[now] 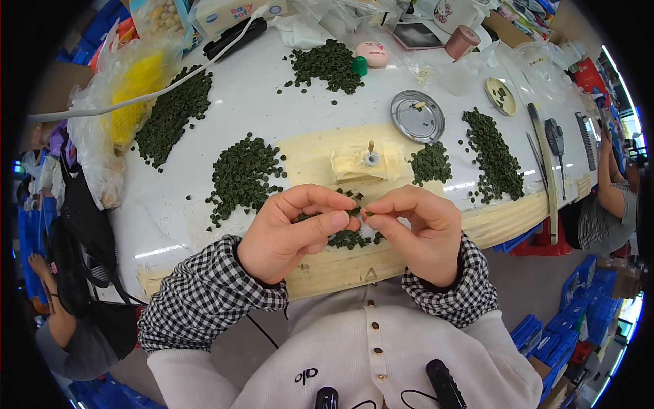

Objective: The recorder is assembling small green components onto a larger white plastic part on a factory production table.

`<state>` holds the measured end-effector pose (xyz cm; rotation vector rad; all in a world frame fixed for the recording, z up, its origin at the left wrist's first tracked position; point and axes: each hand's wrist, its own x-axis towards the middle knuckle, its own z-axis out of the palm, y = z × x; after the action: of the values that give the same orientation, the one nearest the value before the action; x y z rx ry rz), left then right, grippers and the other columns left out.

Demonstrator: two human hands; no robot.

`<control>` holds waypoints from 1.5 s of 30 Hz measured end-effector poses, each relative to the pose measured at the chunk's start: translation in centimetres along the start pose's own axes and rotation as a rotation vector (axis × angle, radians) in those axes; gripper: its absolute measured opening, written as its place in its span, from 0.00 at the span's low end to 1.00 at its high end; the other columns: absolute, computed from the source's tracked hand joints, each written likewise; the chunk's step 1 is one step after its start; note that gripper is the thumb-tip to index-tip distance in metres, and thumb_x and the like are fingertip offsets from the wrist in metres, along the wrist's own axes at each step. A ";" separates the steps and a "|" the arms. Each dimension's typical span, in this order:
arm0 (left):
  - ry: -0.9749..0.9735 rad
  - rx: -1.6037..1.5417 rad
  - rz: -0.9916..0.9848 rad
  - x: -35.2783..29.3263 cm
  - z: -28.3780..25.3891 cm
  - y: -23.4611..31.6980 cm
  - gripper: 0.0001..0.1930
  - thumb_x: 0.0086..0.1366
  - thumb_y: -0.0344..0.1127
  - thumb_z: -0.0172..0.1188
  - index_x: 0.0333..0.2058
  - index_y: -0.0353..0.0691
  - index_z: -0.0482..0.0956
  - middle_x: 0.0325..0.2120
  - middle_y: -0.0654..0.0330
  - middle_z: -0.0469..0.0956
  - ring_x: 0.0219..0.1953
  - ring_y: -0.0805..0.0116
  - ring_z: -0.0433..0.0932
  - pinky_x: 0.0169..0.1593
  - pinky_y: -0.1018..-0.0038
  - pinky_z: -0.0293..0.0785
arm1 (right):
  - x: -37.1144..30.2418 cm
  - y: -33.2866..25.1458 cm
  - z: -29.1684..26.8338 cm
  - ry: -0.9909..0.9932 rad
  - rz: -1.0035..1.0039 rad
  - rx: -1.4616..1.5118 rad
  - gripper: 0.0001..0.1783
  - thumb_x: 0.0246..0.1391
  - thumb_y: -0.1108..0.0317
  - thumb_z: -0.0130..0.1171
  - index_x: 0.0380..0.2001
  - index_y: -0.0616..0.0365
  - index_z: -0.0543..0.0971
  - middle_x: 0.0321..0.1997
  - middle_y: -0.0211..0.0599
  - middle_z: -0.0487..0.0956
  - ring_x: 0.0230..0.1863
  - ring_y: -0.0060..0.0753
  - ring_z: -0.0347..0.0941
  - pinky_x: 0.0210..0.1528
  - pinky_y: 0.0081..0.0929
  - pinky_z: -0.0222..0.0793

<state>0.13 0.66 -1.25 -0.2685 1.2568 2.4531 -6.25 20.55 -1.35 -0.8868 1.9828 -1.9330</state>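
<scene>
Above the near edge of the table, both hands meet with their fingertips almost touching. My left hand is closed, thumb and index finger pinched around a small dark green piece, partly hidden by the fingers. My right hand is closed too, pinching a tiny olive-green bit at its fingertips. Beneath them lies a small heap of dark green pieces, partly covered by the hands. Just beyond stands a block wrapped in yellowish tape, with a grey ring-shaped fitting and an upright brown peg on top.
Further heaps of green pieces lie left, far left, at the back and right. A round metal lid sits beyond the block. Tools, including a screwdriver, lie right. A white cable crosses the left side.
</scene>
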 end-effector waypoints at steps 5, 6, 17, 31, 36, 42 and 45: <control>0.016 -0.046 -0.010 -0.1 0.2 0.2 0.07 0.63 0.26 0.54 0.40 0.38 0.75 0.33 0.55 0.80 0.17 0.87 0.59 0.19 0.87 0.53 | -0.1 0.3 0.0 -0.016 0.075 0.113 0.08 0.49 0.79 0.59 0.36 0.67 0.78 0.35 0.39 0.80 0.34 0.24 0.77 0.39 0.19 0.72; 0.022 -0.026 -0.010 -0.1 0.3 0.2 0.07 0.63 0.26 0.54 0.40 0.38 0.75 0.33 0.56 0.80 0.17 0.87 0.60 0.20 0.87 0.53 | -0.1 0.2 0.1 -0.017 0.091 0.140 0.08 0.49 0.79 0.59 0.36 0.67 0.78 0.35 0.39 0.80 0.35 0.24 0.77 0.39 0.19 0.72; 0.031 0.051 0.017 -0.3 0.1 0.1 0.08 0.59 0.27 0.61 0.38 0.36 0.78 0.31 0.62 0.80 0.27 0.85 0.71 0.25 0.87 0.60 | 0.4 -0.2 0.0 -0.018 -0.135 -0.167 0.07 0.44 0.81 0.61 0.31 0.64 0.80 0.30 0.37 0.78 0.30 0.25 0.76 0.34 0.18 0.71; 0.106 0.221 0.088 -0.4 0.5 0.1 0.08 0.57 0.24 0.62 0.37 0.34 0.80 0.33 0.60 0.80 0.36 0.78 0.76 0.43 0.81 0.72 | 0.5 -0.6 0.6 0.034 -0.182 -0.276 0.08 0.41 0.82 0.63 0.29 0.64 0.80 0.28 0.37 0.77 0.28 0.26 0.75 0.30 0.19 0.70; 0.105 0.210 0.068 -0.4 0.6 0.1 0.09 0.58 0.25 0.61 0.38 0.34 0.80 0.33 0.61 0.81 0.36 0.78 0.76 0.42 0.81 0.73 | 0.5 -0.4 0.8 0.070 -0.210 -0.292 0.08 0.40 0.82 0.64 0.28 0.63 0.79 0.28 0.38 0.77 0.27 0.28 0.75 0.30 0.20 0.70; 0.120 0.229 0.049 -0.4 0.4 0.1 0.08 0.59 0.27 0.60 0.38 0.34 0.80 0.30 0.63 0.80 0.25 0.85 0.70 0.28 0.87 0.67 | 0.4 -0.4 1.0 0.082 -0.292 -0.363 0.10 0.37 0.81 0.66 0.28 0.62 0.80 0.27 0.36 0.77 0.26 0.30 0.75 0.27 0.21 0.70; 0.113 0.141 0.041 -0.4 0.1 -0.4 0.08 0.59 0.27 0.60 0.38 0.34 0.80 0.28 0.65 0.80 0.19 0.87 0.62 0.22 0.87 0.58 | 0.4 -0.1 1.2 0.081 -0.363 -0.400 0.12 0.36 0.81 0.67 0.29 0.62 0.80 0.27 0.36 0.77 0.26 0.31 0.74 0.25 0.21 0.70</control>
<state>0.60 0.85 -1.35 -0.3507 1.4889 2.3985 -5.89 19.36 -1.27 -1.3686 2.4495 -1.7888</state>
